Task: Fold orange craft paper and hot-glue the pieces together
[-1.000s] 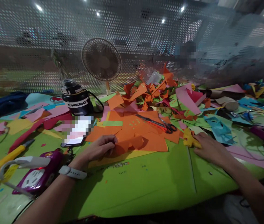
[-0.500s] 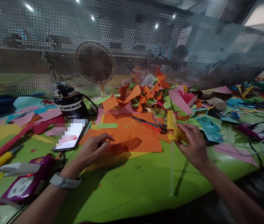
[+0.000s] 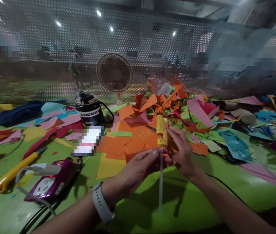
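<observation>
— Background: a perforated screen (image 3: 147, 58). Green bench (image 3: 198, 204) strewn with cut paper (image 3: 150, 104). Where is the yellow glue gun (image 3: 161, 130) held?
— Over the bench, clasped by the right hand (image 3: 183, 151) from its right side. Long axis pointed away from the wearer; clear stick (image 3: 161, 185) extended back toward the body.
— And the left hand (image 3: 143, 164)?
— Placed left of the stick, near the gun's rear; whether anything is pinched there cannot be told.

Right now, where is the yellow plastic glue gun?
Just right of centre in the head view, the yellow glue gun is in the right hand, the left hand beside its translucent stick.
</observation>
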